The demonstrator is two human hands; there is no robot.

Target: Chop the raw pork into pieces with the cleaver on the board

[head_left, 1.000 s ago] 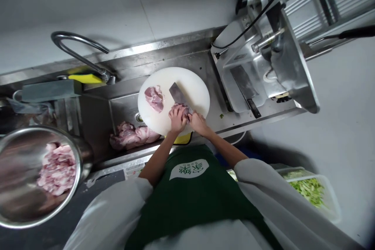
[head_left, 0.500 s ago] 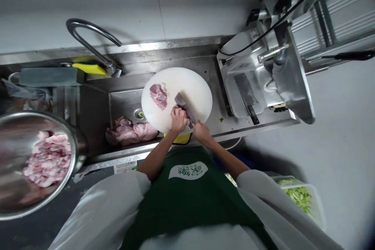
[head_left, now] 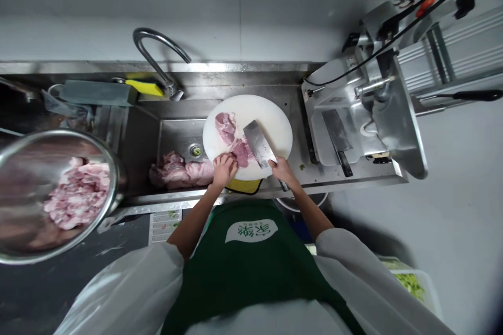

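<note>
My right hand (head_left: 281, 169) is closed round the handle of a cleaver (head_left: 259, 142), whose broad blade lies almost flat over the white round cutting board (head_left: 275, 120). Left of the blade, and partly against it, is a piece of raw meat (head_left: 242, 154). My left hand (head_left: 225, 167) grips the near left edge of this piece with curled fingers; the fingertips are partly hidden. A second piece of meat (head_left: 225, 126) rests farther back on the board.
Larger raw meat (head_left: 178, 171) lies in the sink (head_left: 168, 131) to the left. A steel bowl (head_left: 113, 188) of cut meat stands at far left. The faucet (head_left: 161, 44) arches behind. On the right stands a slicer (head_left: 396, 115) with another cleaver (head_left: 337, 136) in its tray.
My left hand has shifted left from beside the blade to the meat's edge. The cleaver has turned from edge-down to nearly flat, exposing the near piece. The camera view has shifted.
</note>
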